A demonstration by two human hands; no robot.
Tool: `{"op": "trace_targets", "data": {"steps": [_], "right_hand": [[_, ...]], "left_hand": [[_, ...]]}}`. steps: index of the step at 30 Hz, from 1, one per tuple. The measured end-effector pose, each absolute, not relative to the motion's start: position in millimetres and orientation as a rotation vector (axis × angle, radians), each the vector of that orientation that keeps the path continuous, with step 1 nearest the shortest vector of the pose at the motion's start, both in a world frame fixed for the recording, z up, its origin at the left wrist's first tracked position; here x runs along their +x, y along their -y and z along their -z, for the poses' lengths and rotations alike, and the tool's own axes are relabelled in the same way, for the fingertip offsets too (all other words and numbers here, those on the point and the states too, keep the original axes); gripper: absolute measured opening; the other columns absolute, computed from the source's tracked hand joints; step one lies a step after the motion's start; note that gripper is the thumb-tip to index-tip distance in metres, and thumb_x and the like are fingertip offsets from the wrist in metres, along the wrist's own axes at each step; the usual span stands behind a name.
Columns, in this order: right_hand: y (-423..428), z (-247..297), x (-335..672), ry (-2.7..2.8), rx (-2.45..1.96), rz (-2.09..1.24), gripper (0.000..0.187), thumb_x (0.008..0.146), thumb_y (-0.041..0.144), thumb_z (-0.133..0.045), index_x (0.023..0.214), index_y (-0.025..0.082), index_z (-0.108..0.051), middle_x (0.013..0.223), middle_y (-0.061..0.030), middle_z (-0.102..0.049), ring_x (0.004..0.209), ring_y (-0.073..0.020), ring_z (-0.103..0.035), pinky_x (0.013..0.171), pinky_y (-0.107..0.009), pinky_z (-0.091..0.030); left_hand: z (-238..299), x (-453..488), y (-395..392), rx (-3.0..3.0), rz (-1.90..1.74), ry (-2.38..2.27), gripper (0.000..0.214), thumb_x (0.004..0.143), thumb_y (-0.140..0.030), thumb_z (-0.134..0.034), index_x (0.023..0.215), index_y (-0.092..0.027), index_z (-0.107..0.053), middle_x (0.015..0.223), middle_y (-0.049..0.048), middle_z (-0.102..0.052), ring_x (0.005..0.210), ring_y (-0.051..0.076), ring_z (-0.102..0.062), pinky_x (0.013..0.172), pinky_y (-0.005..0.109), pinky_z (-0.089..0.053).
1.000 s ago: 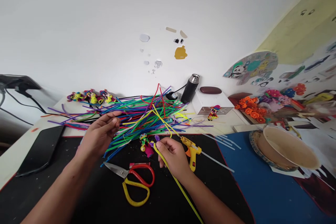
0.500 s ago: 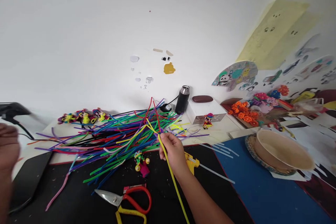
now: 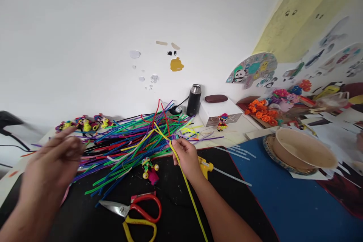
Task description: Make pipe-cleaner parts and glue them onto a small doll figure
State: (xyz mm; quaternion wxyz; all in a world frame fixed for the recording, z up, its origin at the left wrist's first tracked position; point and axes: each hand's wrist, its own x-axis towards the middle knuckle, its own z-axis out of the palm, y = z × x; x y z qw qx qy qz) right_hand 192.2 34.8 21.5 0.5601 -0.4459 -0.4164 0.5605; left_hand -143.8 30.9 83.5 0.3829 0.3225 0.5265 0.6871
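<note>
My right hand [image 3: 185,159] pinches a long yellow pipe cleaner [image 3: 189,193] between thumb and fingers. Its lower end hangs toward the front edge; by the fingertips is a small purple and teal wound piece, partly hidden. On the left my left hand [image 3: 52,166] is raised over the table, smeared by motion, fingers partly stretched out with nothing visible in them. Between and behind the hands spreads a heap of coloured pipe cleaners [image 3: 124,155]. A small pipe-cleaner doll [image 3: 150,172] lies on the black mat, near scissors [image 3: 124,210] with one red and one yellow handle.
A yellow glue gun [image 3: 204,166] lies behind my right wrist, clear glue sticks [image 3: 235,151] beyond it. Farther back stand a black flask [image 3: 194,100] and a white box [image 3: 221,111]. A beige bowl [image 3: 306,151] is on the right; several finished dolls [image 3: 85,124] sit back left.
My left hand has come in from the left edge toward the heap, its fingers loosening. My right hand still holds the yellow pipe cleaner. The view has tilted slightly down.
</note>
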Motion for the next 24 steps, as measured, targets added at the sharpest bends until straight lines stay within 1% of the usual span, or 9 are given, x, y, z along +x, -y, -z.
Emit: {"op": "trace_targets", "data": {"steps": [2,3,7,11,14,16,17,20,24], "right_hand": [[-36,-18,192,0.991,-1.051,-1.305,0.044,0.084,0.061,-0.073,0.075,0.02,-0.06,0.047,0.0071,-0.053,0.036,-0.0083,-0.045,0.039,-0.02,-0.034],[-36,-17,192,0.993,-1.051,-1.296,0.043,0.084,0.061,-0.073,0.075,0.02,-0.061,0.048,0.007,-0.053,0.036,-0.0084,-0.046,0.039,-0.02,-0.034],[-37,-14,192,1.01,-1.059,-1.286,0.043,0.085,0.06,-0.071,0.076,0.02,-0.061,0.048,0.007,-0.053,0.036,-0.0087,-0.045,0.039,-0.021,-0.034],[-35,-16,191,1.011,-1.072,-1.275,0.042,0.085,0.06,-0.072,0.076,0.02,-0.061,0.047,0.0073,-0.052,0.036,-0.0089,-0.045,0.039,-0.021,-0.034],[-33,-18,191,1.021,-1.072,-1.27,0.041,0.086,0.059,-0.071,0.076,0.02,-0.061,0.048,0.0073,-0.052,0.037,-0.0091,-0.046,0.039,-0.021,-0.034],[-32,-19,190,1.032,-1.08,-1.279,0.041,0.087,0.058,-0.07,0.076,0.02,-0.061,0.048,0.0072,-0.052,0.037,-0.0089,-0.046,0.04,-0.02,-0.033],[-31,-20,190,1.037,-1.085,-1.283,0.041,0.088,0.058,-0.07,0.076,0.02,-0.061,0.048,0.0072,-0.052,0.037,-0.0088,-0.046,0.04,-0.02,-0.033],[-29,-20,188,1.046,-1.089,-1.291,0.041,0.088,0.059,-0.07,0.078,0.019,-0.062,0.048,0.0072,-0.052,0.037,-0.0088,-0.045,0.039,-0.02,-0.033],[-26,-21,186,1.052,-1.088,-1.292,0.042,0.088,0.059,-0.07,0.077,0.02,-0.061,0.048,0.0068,-0.053,0.037,-0.0087,-0.046,0.04,-0.02,-0.034]], "left_hand": [[-86,-95,-45,0.861,-1.739,-1.2,0.024,0.075,-0.015,-0.081,0.098,-0.02,-0.076,0.053,-0.0078,-0.043,0.052,0.007,-0.034,0.052,0.019,-0.036],[-85,-76,-48,0.893,-1.657,-1.19,0.026,0.074,-0.019,-0.083,0.1,-0.02,-0.076,0.056,-0.0069,-0.047,0.054,0.008,-0.037,0.052,0.02,-0.035],[-77,-37,-52,1.111,-1.348,-1.151,0.04,0.08,-0.045,-0.082,0.106,-0.015,-0.073,0.058,-0.0089,-0.037,0.051,0.008,-0.028,0.048,0.023,-0.025],[-62,-29,-57,1.382,-1.117,-1.279,0.047,0.085,-0.06,-0.074,0.108,-0.019,-0.075,0.063,-0.0046,-0.049,0.055,0.012,-0.039,0.051,0.025,-0.031],[-56,-24,-57,1.554,-1.044,-1.25,0.051,0.08,-0.057,-0.079,0.119,-0.025,-0.074,0.098,0.0047,-0.072,0.088,0.024,-0.065,0.073,0.032,-0.051],[-56,-21,-54,1.596,-0.993,-1.2,0.057,0.079,-0.055,-0.081,0.129,-0.028,-0.07,0.125,0.0086,-0.072,0.118,0.032,-0.064,0.095,0.04,-0.052],[-57,-19,-52,1.585,-0.964,-1.19,0.059,0.08,-0.055,-0.08,0.131,-0.028,-0.069,0.132,0.0098,-0.07,0.125,0.033,-0.062,0.1,0.043,-0.051],[-60,-12,-46,1.498,-0.893,-1.206,0.055,0.082,-0.063,-0.075,0.119,-0.022,-0.073,0.12,0.0117,-0.075,0.115,0.034,-0.067,0.099,0.045,-0.053],[-60,-6,-44,1.424,-0.871,-1.192,0.051,0.081,-0.065,-0.075,0.109,-0.021,-0.075,0.104,0.0079,-0.078,0.1,0.03,-0.07,0.091,0.04,-0.054]]}}
